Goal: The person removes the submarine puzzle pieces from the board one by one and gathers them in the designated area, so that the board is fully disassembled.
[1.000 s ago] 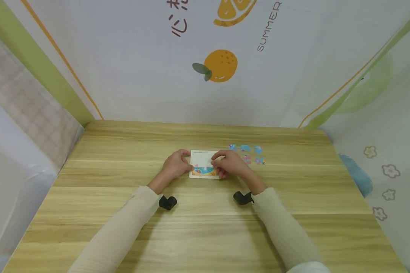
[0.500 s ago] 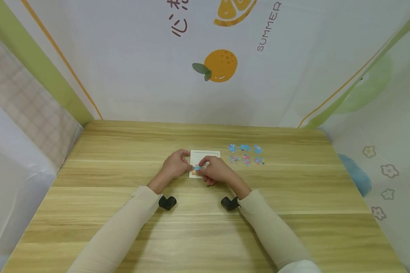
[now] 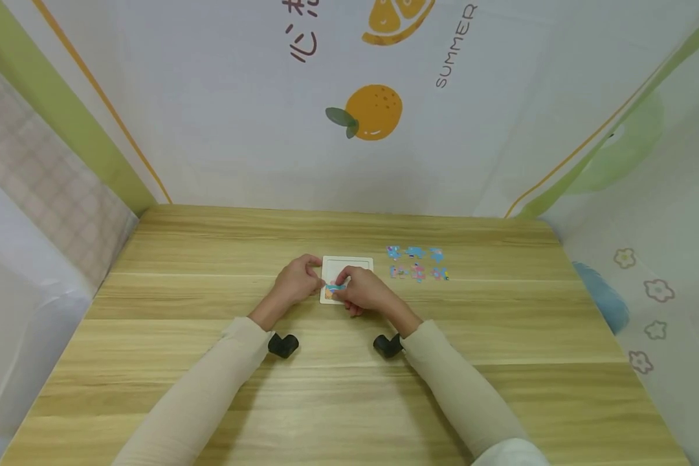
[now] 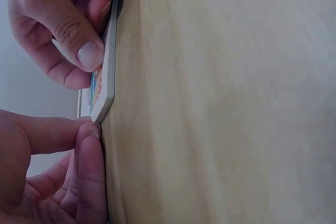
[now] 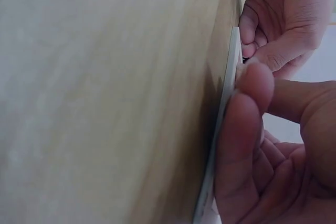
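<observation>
A small white puzzle tray lies flat on the table, with colourful picture pieces along its near side. My left hand pinches the tray's left edge between thumb and index finger. Over the tray is my right hand, its thumb and index fingertips down on a puzzle piece near the lower left corner. The left wrist view shows these fingertips close together at the printed surface, the other fingers curled beneath. My right hand covers much of the picture row.
Several loose blue and pink puzzle pieces lie in two rows right of the tray. The wooden table extends around both forearms, with a printed curtain behind its far edge. A black wrist camera sits at each sleeve.
My right hand has moved left across the tray, from the right end of the picture row to its left part. My left hand has stayed at the tray's left edge.
</observation>
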Demonstrator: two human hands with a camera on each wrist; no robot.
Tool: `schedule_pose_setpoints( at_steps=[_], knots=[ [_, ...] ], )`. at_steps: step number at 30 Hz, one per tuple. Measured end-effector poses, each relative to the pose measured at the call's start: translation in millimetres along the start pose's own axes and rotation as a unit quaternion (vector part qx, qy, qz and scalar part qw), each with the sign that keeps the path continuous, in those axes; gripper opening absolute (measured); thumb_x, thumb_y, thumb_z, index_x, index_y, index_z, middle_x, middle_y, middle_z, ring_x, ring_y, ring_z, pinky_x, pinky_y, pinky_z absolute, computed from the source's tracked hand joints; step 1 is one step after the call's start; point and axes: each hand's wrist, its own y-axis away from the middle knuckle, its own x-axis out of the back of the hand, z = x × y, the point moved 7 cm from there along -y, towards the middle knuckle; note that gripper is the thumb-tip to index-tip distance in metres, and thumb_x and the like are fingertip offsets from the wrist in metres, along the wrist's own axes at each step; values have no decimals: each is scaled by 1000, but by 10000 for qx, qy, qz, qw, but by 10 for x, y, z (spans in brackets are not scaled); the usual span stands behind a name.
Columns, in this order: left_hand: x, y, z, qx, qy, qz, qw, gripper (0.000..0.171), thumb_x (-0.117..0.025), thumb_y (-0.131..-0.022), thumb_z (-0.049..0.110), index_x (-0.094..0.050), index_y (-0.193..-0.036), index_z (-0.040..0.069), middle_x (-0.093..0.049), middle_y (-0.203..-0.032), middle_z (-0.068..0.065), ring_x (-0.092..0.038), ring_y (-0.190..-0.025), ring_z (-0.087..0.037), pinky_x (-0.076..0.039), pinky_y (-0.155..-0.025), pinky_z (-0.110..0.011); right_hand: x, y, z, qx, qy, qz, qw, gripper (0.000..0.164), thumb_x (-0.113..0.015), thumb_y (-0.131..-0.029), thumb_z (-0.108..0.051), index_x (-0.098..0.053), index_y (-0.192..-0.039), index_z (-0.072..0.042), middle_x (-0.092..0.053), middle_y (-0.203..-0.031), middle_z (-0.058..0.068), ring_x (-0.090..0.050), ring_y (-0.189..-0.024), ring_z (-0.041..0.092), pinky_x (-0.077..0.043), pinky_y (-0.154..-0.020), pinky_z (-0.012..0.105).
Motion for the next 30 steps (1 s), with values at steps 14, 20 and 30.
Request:
schedule_pose_setpoints(
  at_steps=[14, 20, 30],
  knots=[
    [-8, 9, 0, 80, -20, -77, 9999, 45, -67, -86, 11, -54, -129, 7, -64, -82, -3, -55, -64, -14, -40, -57, -26, -11, -13, 11, -7, -179, -79, 9998, 20, -65, -94, -16, -55, -106, -4, -60, -62, 6, -58, -44, 15, -51, -47, 26],
    [-17, 0, -6, 78, 24, -52, 10000, 45, -67, -86, 10, -54, -129, 7, -63, -81, -3, -54, -64, -14, -39, -57, -26, -8, -23, 37, 146, -473, -127, 9987, 16, -63, -94, -16, -54, -100, -5, -59, -62, 6, -57, -44, 14, -52, -48, 27],
    [-5, -13, -5, 45, -26, 52, 10000, 45, -68, -85, 11, -56, -128, 7, -63, -81, -3, -55, -65, -14, -41, -60, -26, 70, 46, 44, 438, -1375, -439, 9886, 18, -63, -96, -22, -55, -95, -6, -58, -69, 5, -58, -50, 15, -53, -52, 28]
  ],
)
